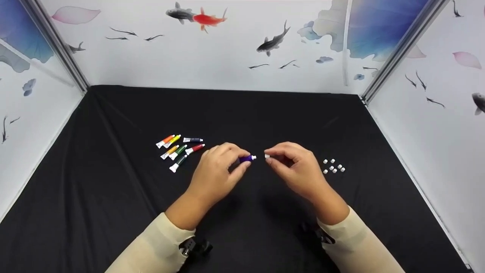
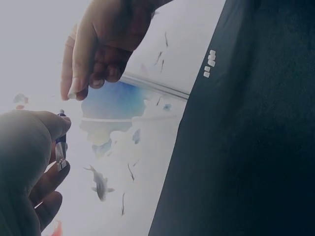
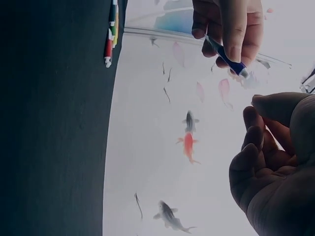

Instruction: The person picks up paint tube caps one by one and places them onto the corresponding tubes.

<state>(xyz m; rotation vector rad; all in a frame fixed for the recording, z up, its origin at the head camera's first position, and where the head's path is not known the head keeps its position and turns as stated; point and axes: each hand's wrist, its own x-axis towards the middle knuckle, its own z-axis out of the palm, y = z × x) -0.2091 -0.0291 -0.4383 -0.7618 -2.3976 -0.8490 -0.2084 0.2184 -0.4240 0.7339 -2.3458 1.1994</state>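
Note:
My left hand [image 1: 219, 167] pinches a small purple paint tube [image 1: 246, 159] between thumb and fingers, its white nozzle pointing right. A short gap away, my right hand [image 1: 297, 167] pinches a small white cap [image 1: 267, 156] with thumb and forefinger. Cap and nozzle are apart. In the left wrist view the purple tube [image 2: 61, 142] stands nearly upright, its silvery crimped end lowest. From the right wrist, the same tube [image 3: 229, 59] shows its nozzle facing my right hand [image 3: 275, 162]; the cap is mostly hidden there by the fingertips.
Several paint tubes [image 1: 179, 151] in orange, yellow, green, red and dark blue lie left of my left hand. To the right of my right hand, several loose white caps [image 1: 333, 168] are scattered. Black cloth [image 1: 227, 113] covers the table, with printed white panels [image 1: 132, 57] around it.

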